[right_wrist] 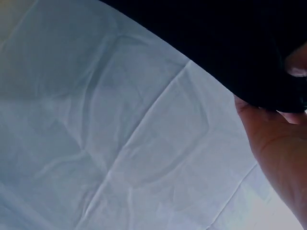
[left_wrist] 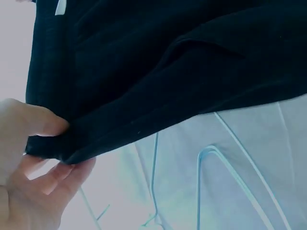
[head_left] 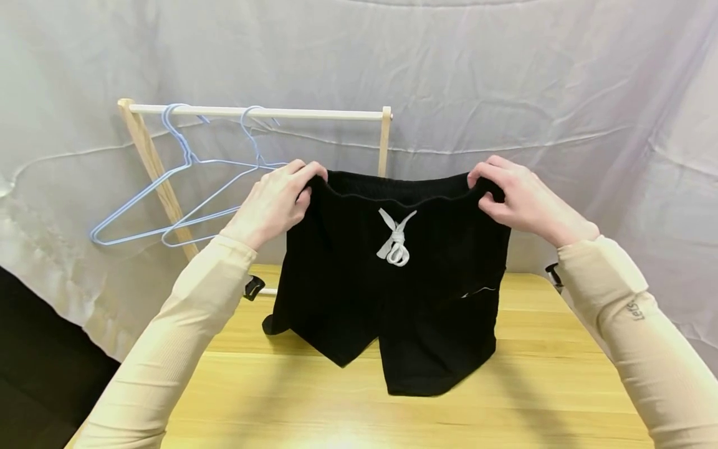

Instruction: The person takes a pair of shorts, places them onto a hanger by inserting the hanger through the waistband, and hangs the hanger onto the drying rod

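A pair of black shorts hangs spread out between both hands above the table, its waistband at the top. At the front of the waistband a white drawstring is tied in a bow. My left hand pinches one end of the waistband; in the left wrist view the thumb presses on the cloth from one side with fingers behind it. The other end is gripped by my right hand. The right wrist view shows that hand at the dark cloth, its grip partly cut off by the frame edge.
Behind and to the left stands a clothes rack with a white rail and wooden posts. Several light-blue hangers hang from it. A wooden table lies below, and a pale grey curtain covers the background.
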A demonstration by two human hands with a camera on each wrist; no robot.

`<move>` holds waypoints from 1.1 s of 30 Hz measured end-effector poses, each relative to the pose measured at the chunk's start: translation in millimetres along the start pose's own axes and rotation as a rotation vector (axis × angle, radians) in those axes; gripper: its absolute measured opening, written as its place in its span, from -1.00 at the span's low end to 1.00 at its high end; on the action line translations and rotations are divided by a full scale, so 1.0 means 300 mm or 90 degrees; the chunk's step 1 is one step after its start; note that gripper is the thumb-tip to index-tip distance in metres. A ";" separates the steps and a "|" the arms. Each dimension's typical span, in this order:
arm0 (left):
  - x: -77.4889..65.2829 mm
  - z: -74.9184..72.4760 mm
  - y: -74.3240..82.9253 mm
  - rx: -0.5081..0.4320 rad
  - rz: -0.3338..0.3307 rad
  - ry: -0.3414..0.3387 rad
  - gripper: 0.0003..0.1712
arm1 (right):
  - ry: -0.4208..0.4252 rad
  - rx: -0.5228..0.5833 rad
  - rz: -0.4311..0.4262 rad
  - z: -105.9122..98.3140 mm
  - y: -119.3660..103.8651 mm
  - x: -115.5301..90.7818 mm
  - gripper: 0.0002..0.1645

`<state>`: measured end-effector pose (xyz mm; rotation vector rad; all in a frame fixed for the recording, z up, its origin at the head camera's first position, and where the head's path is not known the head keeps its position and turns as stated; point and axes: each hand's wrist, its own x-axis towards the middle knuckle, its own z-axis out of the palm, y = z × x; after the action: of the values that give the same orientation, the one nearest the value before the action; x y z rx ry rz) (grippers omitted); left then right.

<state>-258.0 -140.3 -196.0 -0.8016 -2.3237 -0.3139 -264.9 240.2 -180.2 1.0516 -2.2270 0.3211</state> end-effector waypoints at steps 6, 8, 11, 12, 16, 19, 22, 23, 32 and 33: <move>0.000 -0.014 -0.004 0.018 -0.008 -0.015 -0.70 | -0.041 -0.038 0.061 -0.012 0.001 0.008 -0.81; 0.006 -0.022 -0.006 0.016 -0.021 0.006 -0.73 | -0.030 -0.048 0.090 -0.016 0.001 0.017 -0.85; 0.023 -0.044 -0.006 0.012 -0.047 0.069 -0.74 | 0.040 -0.046 0.126 -0.028 -0.005 0.042 -0.86; 0.031 -0.054 -0.004 0.012 -0.054 0.100 -0.74 | 0.079 -0.044 0.130 -0.034 -0.009 0.053 -0.85; 0.066 -0.105 0.020 0.013 -0.071 0.243 -0.77 | 0.256 -0.043 0.146 -0.064 -0.038 0.097 -0.80; 0.077 -0.136 0.042 0.007 -0.072 0.321 -0.81 | 0.326 -0.050 0.167 -0.081 -0.060 0.111 -0.79; 0.070 -0.133 0.048 -0.002 -0.074 0.329 -0.81 | 0.310 -0.055 0.166 -0.079 -0.067 0.096 -0.79; 0.063 -0.122 0.046 -0.005 -0.077 0.320 -0.82 | 0.299 -0.054 0.159 -0.072 -0.065 0.085 -0.79; -0.070 0.044 0.031 -0.051 -0.134 0.227 -0.83 | 0.270 0.011 0.121 0.084 -0.032 -0.068 -0.79; -0.089 0.063 0.030 -0.060 -0.145 0.221 -0.83 | 0.269 0.015 0.125 0.105 -0.028 -0.090 -0.79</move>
<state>-245.9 -138.0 -227.6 -0.4786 -2.0828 -0.6147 -259.9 236.3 -222.2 0.6978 -1.9452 0.5976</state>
